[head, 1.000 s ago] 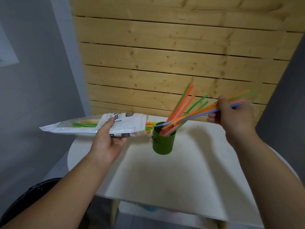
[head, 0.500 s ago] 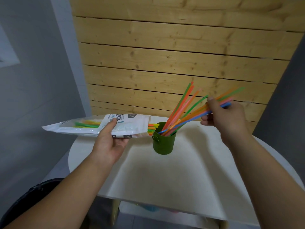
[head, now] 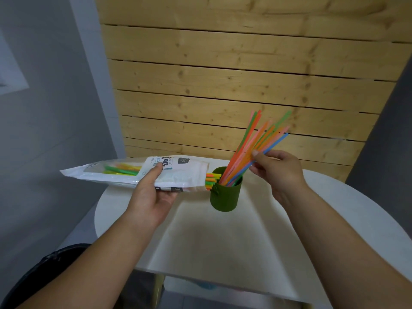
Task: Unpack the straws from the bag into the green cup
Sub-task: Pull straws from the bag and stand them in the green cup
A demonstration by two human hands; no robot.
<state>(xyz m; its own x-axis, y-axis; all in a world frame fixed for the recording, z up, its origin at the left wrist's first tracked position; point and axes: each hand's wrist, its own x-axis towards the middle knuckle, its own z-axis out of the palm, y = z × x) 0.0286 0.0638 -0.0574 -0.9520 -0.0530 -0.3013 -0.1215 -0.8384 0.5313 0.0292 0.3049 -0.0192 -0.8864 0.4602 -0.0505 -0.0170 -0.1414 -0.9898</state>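
Note:
A green cup (head: 225,197) stands on the round white table (head: 256,246). Several coloured straws (head: 256,141) lean up and to the right out of it. My right hand (head: 278,170) pinches a bunch of these straws partway up their length, their lower ends inside the cup. My left hand (head: 151,192) holds a white plastic bag (head: 133,172) level above the table's left edge. The bag's open end points at the cup, and straw tips (head: 213,180) stick out of it just beside the cup's rim.
A wall of pale wooden planks (head: 234,85) rises directly behind the table. Grey walls stand to the left and right. A dark bin (head: 44,270) sits on the floor at the lower left, below the table's edge.
My right hand has swung leftward and tilted its straws from nearly level to steeply upright, with their lower ends now down in the cup. The left hand and bag have barely moved.

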